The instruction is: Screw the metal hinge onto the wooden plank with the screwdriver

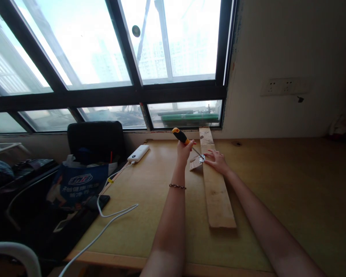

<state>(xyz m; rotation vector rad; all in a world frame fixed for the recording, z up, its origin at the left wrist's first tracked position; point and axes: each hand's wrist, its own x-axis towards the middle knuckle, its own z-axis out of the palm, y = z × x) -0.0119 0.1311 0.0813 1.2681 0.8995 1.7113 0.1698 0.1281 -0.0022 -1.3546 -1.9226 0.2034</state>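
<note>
My left hand (185, 150) is closed round a screwdriver (180, 135) with a yellow and black handle. The tool slants down to the right, its shaft reaching a small silver metal hinge (202, 158). That hinge sits at the left edge of a long wooden board (217, 192), where a short piece of wood (195, 164) sticks out to the left. On the board, beside the hinge, lies my right hand (217, 161), its fingers stretched toward the metal. Whether the screwdriver's tip sits in a screw is too small to tell.
A white power bank (138, 153) with a white cable (118, 213) lies on the table (155, 181) to the left. Beyond that edge stand a black chair (95, 140) and a blue bag (80, 184). A window (173, 42) and a wall (279, 50) close off the back.
</note>
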